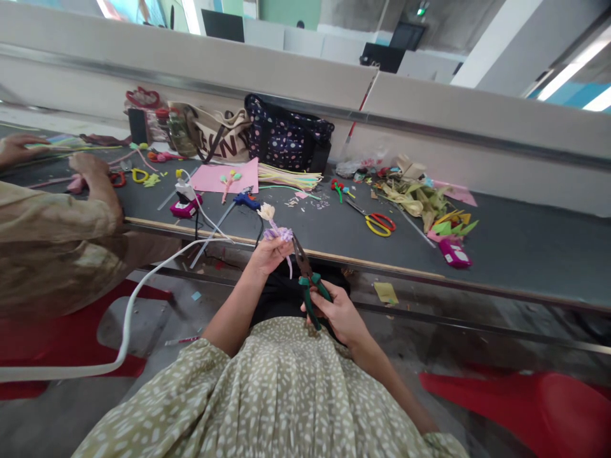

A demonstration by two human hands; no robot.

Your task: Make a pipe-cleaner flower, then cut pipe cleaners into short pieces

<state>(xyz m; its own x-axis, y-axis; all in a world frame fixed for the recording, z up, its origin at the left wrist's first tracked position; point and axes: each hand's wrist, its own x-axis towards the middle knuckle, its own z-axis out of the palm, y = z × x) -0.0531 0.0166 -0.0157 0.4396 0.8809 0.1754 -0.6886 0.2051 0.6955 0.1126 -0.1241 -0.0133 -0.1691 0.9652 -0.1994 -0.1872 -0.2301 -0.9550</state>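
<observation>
My left hand (268, 256) is closed on a small craft flower (270, 222) with a cream head and a fuzzy purple stem, which looks made of pipe cleaners. A purple end hangs down beside my fingers. In my right hand (340, 312) is a pair of long-nose pliers (310, 280) with green handles. Their dark jaws point up and left and reach the purple part by my left fingertips. Whether the jaws grip it, I cannot tell. Both hands are held just in front of the table edge, above my lap.
On the dark table (525, 235) lie scissors (379, 222), a blue glue gun (247, 200), pink paper (210, 178), a bundle of pipe cleaners (289, 178) and dried husks (405, 197). A white cable (128, 312) crosses at left. Another person's hand (90, 166) works farther left.
</observation>
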